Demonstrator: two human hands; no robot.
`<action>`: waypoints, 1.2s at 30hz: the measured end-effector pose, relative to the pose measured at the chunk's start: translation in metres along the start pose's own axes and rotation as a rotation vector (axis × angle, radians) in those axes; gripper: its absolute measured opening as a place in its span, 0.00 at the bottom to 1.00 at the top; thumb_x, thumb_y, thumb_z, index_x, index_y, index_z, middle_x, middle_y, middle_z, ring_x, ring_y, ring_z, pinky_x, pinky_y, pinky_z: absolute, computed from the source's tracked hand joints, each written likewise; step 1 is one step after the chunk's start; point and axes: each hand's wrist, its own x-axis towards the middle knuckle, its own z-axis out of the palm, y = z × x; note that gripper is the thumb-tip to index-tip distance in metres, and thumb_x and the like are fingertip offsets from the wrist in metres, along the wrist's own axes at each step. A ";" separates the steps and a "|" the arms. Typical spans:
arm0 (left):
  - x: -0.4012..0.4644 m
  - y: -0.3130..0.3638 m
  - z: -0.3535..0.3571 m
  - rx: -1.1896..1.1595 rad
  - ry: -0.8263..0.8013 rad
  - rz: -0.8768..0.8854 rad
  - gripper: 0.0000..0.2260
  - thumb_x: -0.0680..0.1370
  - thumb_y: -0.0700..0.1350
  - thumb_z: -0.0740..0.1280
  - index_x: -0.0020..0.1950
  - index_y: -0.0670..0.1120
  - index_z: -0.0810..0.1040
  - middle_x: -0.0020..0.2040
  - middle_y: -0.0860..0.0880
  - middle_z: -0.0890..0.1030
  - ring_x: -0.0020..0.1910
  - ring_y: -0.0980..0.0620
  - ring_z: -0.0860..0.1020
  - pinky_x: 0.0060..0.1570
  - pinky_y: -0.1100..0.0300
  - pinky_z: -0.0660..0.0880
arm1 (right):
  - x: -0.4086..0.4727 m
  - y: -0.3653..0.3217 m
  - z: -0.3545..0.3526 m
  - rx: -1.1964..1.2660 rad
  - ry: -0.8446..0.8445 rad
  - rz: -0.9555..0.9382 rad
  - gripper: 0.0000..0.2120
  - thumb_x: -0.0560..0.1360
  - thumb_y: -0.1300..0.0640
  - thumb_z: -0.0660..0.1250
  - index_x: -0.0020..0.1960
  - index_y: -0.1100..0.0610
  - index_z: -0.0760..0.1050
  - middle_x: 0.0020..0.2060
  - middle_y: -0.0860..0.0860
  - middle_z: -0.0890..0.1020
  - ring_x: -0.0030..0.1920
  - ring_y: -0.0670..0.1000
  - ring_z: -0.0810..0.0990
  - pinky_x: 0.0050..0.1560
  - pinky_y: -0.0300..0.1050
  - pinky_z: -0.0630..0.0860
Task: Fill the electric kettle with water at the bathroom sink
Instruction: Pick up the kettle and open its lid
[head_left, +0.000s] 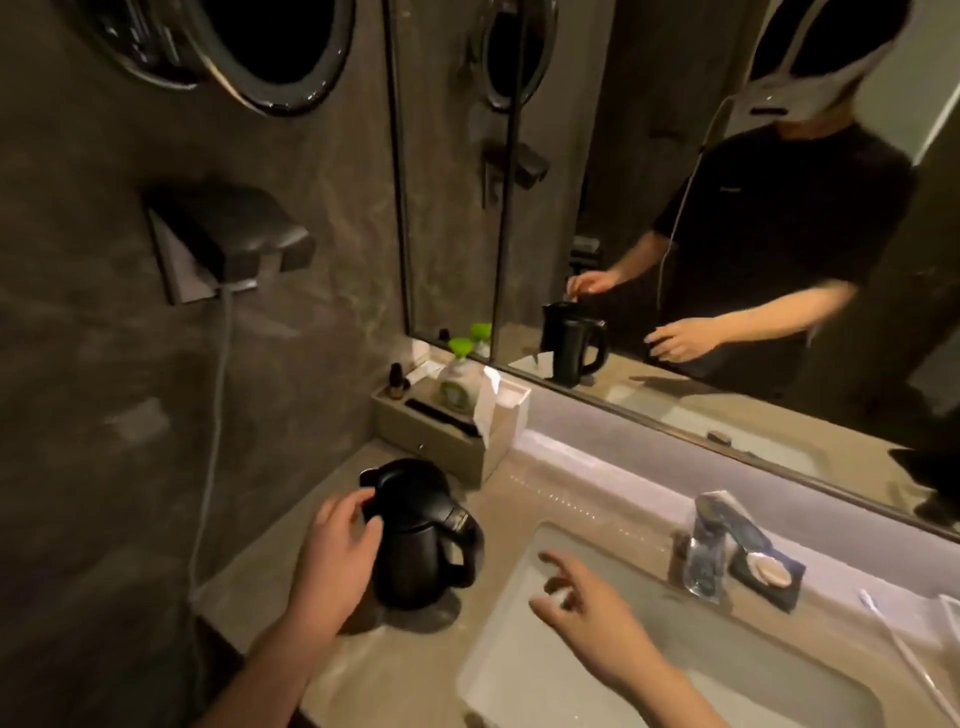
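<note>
A black electric kettle (415, 540) stands upright on the stone counter (498, 499), left of the white sink basin (519, 675), its handle turned toward the basin. My left hand (337, 561) is at the kettle's left side with thumb and fingers touching the lid edge. Over the basin my right hand (582, 603) hovers with its fingers spread and nothing in it, a short way right of the handle. The chrome faucet (711, 545) rises behind the basin.
A beige tray (447, 441) with a green-topped soap bottle (457, 379), a small dark bottle and a tissue sits behind the kettle. A dark soap dish (769, 571) lies by the faucet. A wall socket (223, 244) with a hanging cord is at left. The mirror (675, 208) reflects me.
</note>
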 end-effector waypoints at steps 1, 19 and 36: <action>0.011 0.008 0.000 0.041 -0.009 0.036 0.13 0.76 0.43 0.66 0.60 0.51 0.76 0.56 0.51 0.72 0.55 0.52 0.72 0.58 0.55 0.67 | 0.023 -0.011 0.010 -0.014 -0.074 -0.031 0.29 0.71 0.36 0.66 0.70 0.39 0.67 0.56 0.45 0.81 0.47 0.42 0.79 0.49 0.40 0.74; 0.039 -0.009 0.009 0.180 -0.139 -0.066 0.19 0.77 0.52 0.62 0.67 0.50 0.72 0.72 0.51 0.64 0.68 0.50 0.65 0.60 0.56 0.66 | 0.101 -0.085 0.086 0.442 0.063 -0.153 0.06 0.76 0.50 0.70 0.51 0.46 0.75 0.44 0.46 0.82 0.42 0.37 0.80 0.38 0.28 0.72; 0.027 0.121 0.058 -0.199 -0.344 0.362 0.18 0.75 0.42 0.66 0.64 0.53 0.76 0.69 0.58 0.64 0.68 0.63 0.60 0.61 0.72 0.55 | 0.034 -0.032 -0.031 0.218 0.428 -0.059 0.13 0.71 0.45 0.73 0.47 0.53 0.77 0.39 0.48 0.82 0.40 0.47 0.79 0.37 0.46 0.75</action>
